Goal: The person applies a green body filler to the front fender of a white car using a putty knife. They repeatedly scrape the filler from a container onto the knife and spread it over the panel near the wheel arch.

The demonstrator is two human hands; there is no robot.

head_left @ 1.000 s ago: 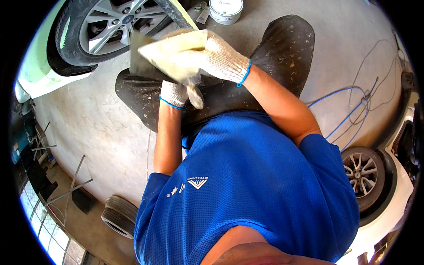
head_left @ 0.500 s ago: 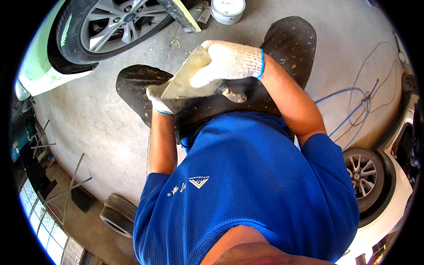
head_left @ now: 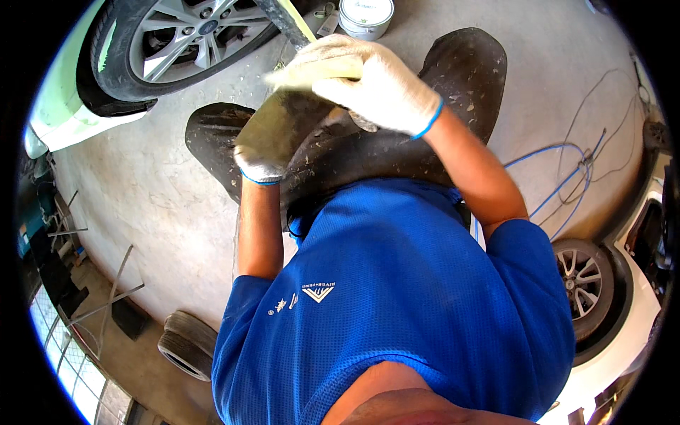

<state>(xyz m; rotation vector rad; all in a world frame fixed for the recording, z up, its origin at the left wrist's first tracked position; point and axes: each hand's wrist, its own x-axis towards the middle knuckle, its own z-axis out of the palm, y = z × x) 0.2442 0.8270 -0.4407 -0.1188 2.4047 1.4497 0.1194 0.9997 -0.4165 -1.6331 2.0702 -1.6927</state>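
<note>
My right hand [head_left: 382,88], in a cream knit glove with blue cuff, grips a pale yellowish flat scraper [head_left: 336,67], blurred at its left end. It is raised over a wider, olive-stained plate [head_left: 280,117], held at its lower left by my gloved left hand [head_left: 256,164], whose fingers are mostly hidden. A dirty handle-like piece [head_left: 361,122] shows under my right hand. Both tools are over my lap, where dark, speckled trousers [head_left: 460,71] cover my bent knees.
A car wheel [head_left: 180,42] and pale green body panel [head_left: 71,106] are ahead left, beside a yellow-edged strip [head_left: 292,18] and white bucket [head_left: 365,20]. Hoses [head_left: 581,177] lie right, near another wheel [head_left: 581,283]. Tires [head_left: 184,340] and metal stands [head_left: 120,283] are behind left.
My right hand dipped toward my lap half a second ago and is now higher, further forward, with the scraper. My left hand moved slightly left and down from a second ago; the plate beneath is more exposed.
</note>
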